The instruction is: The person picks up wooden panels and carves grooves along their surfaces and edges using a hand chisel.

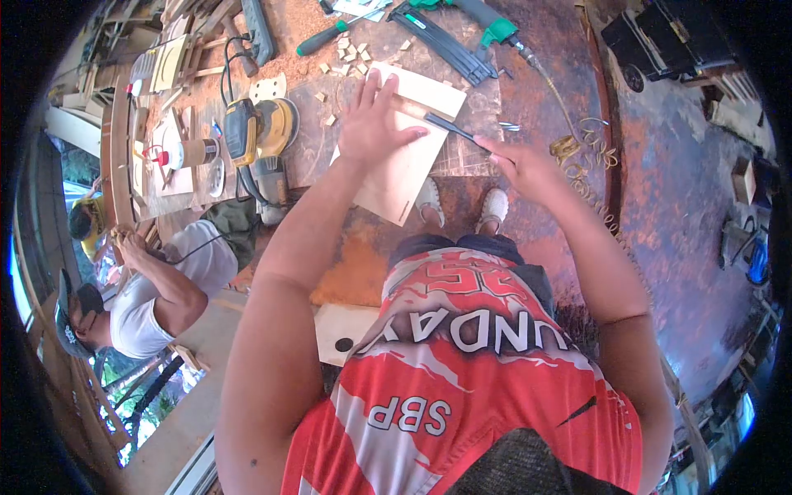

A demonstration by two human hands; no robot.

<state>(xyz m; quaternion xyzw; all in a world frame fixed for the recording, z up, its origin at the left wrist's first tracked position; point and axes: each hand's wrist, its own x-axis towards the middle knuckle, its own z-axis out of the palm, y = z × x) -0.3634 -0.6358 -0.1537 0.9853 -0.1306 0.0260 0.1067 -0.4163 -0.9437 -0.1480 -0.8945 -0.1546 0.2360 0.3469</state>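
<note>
A pale wooden board lies at an angle on the workbench, its near corner jutting over the bench's front edge. My left hand rests flat on its left part, fingers spread and thumb pointing right. From the right, my right hand grips a dark chisel by its handle end. The chisel's flat end reaches over the board's right part, beside a groove or slot that runs across it. Whether the blade touches the wood cannot be made out. Small wooden blocks lie scattered beyond the board.
A green and black nail gun with a hose lies at the back. On the left are a yellow sander, a glue bottle and a screwdriver. A co-worker in a white shirt is at the far left.
</note>
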